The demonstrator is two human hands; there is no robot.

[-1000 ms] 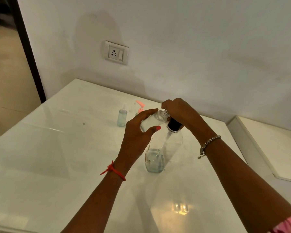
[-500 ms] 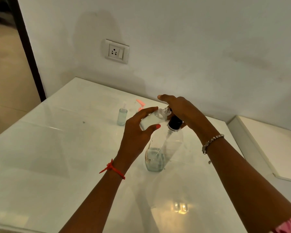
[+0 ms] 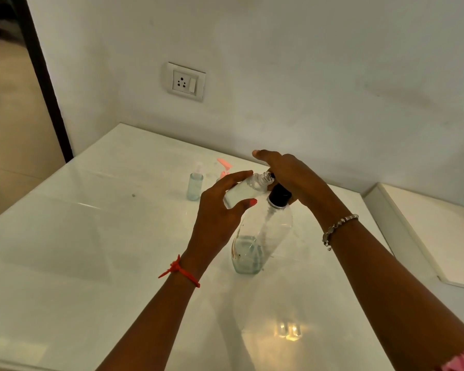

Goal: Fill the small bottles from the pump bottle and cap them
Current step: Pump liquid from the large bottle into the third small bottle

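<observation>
Filling is the step in hand. Head view: the left hand point(image 3: 220, 210), centre frame, has fingers and thumb curled around a small bottle point(image 3: 245, 190) held tilted, its open threaded neck pointing right toward the pump head. The right hand point(image 3: 292, 175) lies palm-down over the top of the pump bottle point(image 3: 260, 236), fingers loosely bent across the pump head; the nozzle itself is hidden under it, so whether it sits inside the neck I cannot tell. The pump bottle stands on the white table point(image 3: 91, 263), liquid low in its base. A second small bottle point(image 3: 194, 184), capped, stands upper left of the hands, a pink cap point(image 3: 224, 167) just beside it. Next move, by my judgement: press down while keeping the neck under the spout, then fetch a cap. Against the earlier frames, the right index finger is more extended and the right hand sits slightly higher.
</observation>
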